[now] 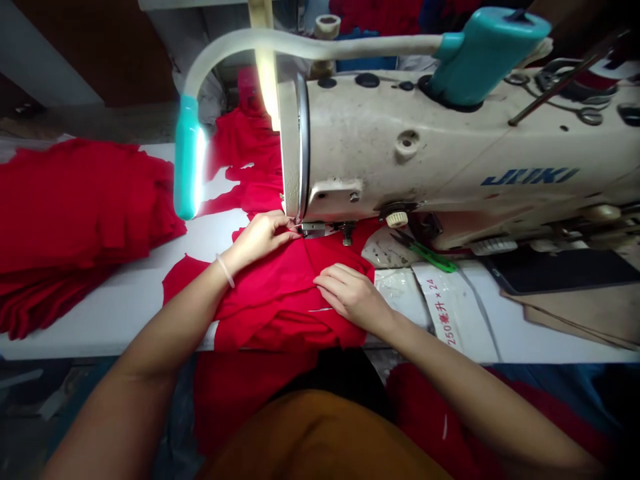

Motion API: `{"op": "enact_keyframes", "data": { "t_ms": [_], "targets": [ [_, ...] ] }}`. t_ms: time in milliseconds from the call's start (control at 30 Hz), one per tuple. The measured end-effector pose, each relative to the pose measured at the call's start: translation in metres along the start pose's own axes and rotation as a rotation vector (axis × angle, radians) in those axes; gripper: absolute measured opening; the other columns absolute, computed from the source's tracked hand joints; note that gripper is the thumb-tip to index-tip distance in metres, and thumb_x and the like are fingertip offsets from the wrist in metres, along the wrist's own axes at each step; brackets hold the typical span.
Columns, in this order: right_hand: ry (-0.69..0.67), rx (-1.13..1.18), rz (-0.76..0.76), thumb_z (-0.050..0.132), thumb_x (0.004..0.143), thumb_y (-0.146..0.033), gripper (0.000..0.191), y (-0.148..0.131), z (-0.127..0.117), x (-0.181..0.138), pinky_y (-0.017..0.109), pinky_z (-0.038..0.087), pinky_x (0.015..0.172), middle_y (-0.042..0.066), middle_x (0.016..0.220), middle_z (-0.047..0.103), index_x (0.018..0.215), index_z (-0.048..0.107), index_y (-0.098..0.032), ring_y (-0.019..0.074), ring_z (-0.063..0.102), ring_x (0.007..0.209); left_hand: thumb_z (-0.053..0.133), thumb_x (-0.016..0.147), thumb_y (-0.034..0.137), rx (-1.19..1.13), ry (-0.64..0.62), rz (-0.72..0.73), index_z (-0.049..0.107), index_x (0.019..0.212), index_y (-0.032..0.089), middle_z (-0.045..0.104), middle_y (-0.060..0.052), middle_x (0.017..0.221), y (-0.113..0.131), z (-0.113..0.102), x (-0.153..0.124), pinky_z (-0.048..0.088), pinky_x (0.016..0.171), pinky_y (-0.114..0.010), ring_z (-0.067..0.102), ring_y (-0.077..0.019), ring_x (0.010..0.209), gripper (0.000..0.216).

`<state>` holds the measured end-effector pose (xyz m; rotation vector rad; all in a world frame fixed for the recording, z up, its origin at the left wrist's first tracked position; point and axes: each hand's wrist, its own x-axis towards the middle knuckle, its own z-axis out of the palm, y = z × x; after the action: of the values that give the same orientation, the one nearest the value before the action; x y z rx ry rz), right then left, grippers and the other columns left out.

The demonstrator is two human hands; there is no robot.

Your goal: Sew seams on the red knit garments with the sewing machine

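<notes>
Here's me in my mustard top (320,440), arms (170,327) bare, and there's one thin pale bangle (225,271) around my left wrist (234,259) right now!

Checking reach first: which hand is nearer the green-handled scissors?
Right. The right hand rests on the red fabric, left of and below the green-handled scissors; the left hand is farther left, pinching fabric at the presser foot.

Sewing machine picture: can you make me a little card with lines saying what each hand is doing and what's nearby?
Machine: cream metal Juki sewing machine
Left hand: pinching bright red cloth beside the metal presser foot
Right hand: lying on the same red cloth
Lamp: teal-and-white bendy lamp, switched on
Nearby: green-handled scissors, big pile of red cloth
</notes>
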<state>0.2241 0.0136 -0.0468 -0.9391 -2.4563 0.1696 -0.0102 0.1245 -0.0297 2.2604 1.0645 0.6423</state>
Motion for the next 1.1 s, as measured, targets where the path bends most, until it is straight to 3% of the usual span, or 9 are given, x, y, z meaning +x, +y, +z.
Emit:
{"op": "enact_keyframes", "data": {
  "t_ms": [300,467,567,667,767,867,967,1100],
  "targets": [
    [0.056,0.064,-0.015,0.051,0.095,-0.011,0.018,-0.003,0.002,0.000,0.032,0.051,0.077,0.009,0.089,0.065,0.097,0.068,-0.013,0.0188,0.057,0.083,0.063,0.093,0.035,0.111,-0.011,0.031,0.073,0.107,0.017,0.074,-0.007,0.105,0.000,0.000,0.010,0.051,0.090,-0.033,0.068,-0.0244,0.098,0.025],
    [0.024,0.064,0.003,0.053,0.093,-0.011,0.019,-0.002,0.003,-0.004,0.033,0.051,0.077,0.009,0.089,0.064,0.098,0.071,-0.013,0.0196,0.055,0.083,0.059,0.094,0.026,0.301,0.187,0.056,0.069,0.110,0.016,0.067,-0.014,0.119,0.031,0.008,-0.025,0.049,0.098,-0.043,0.062,-0.0270,0.112,0.021],
    [0.019,0.185,0.016,0.054,0.094,-0.013,0.019,0.001,0.000,-0.008,0.034,0.053,0.080,0.010,0.096,0.066,0.103,0.071,-0.014,0.0197,0.058,0.090,0.052,0.096,0.020,0.172,0.025,0.195,0.067,0.114,0.015,0.067,-0.013,0.122,0.049,0.021,-0.060,0.051,0.100,-0.038,0.062,-0.0234,0.117,0.024],
    [0.016,0.321,0.033,0.056,0.095,-0.015,0.019,0.005,-0.004,-0.011,0.034,0.054,0.084,0.010,0.102,0.068,0.105,0.072,-0.017,0.0188,0.061,0.095,0.051,0.096,0.018,0.157,-0.125,0.251,0.066,0.123,0.018,0.064,-0.011,0.135,0.049,0.029,-0.082,0.036,0.117,-0.051,0.050,-0.0281,0.136,0.031],
    [-0.009,0.379,0.058,0.056,0.095,-0.016,0.019,0.006,-0.008,-0.011,0.035,0.055,0.085,0.009,0.103,0.070,0.103,0.073,-0.018,0.0185,0.063,0.097,0.050,0.096,0.020,0.178,-0.200,0.258,0.067,0.126,0.020,0.060,-0.011,0.140,0.039,0.028,-0.085,0.018,0.122,-0.063,0.044,-0.0310,0.142,0.034],
    [-0.037,0.400,0.102,0.054,0.096,-0.019,0.020,0.007,-0.010,-0.012,0.036,0.056,0.086,0.009,0.103,0.070,0.103,0.072,-0.020,0.0188,0.064,0.098,0.047,0.098,0.020,0.199,-0.239,0.273,0.066,0.128,0.023,0.058,-0.011,0.143,0.032,0.023,-0.082,0.011,0.121,-0.068,0.043,-0.0316,0.143,0.036],
    [-0.056,0.257,0.217,0.052,0.095,-0.022,0.030,0.007,-0.010,-0.012,0.047,0.051,0.100,0.014,0.125,0.066,0.121,0.067,-0.018,0.0253,0.059,0.119,0.048,0.097,0.019,0.229,-0.271,0.265,0.067,0.128,0.026,0.051,-0.012,0.150,0.031,0.021,-0.079,0.010,0.120,-0.070,0.037,-0.0337,0.146,0.037],
    [-0.277,-0.017,0.319,0.050,0.090,-0.027,0.060,0.014,-0.010,-0.001,0.066,0.036,0.109,0.018,0.157,0.038,0.148,0.045,-0.014,0.0377,0.038,0.142,0.050,0.096,0.019,0.271,-0.272,0.238,0.068,0.127,0.029,0.038,-0.012,0.159,0.028,0.017,-0.072,0.007,0.119,-0.071,0.024,-0.0369,0.151,0.038]
  ]
}}
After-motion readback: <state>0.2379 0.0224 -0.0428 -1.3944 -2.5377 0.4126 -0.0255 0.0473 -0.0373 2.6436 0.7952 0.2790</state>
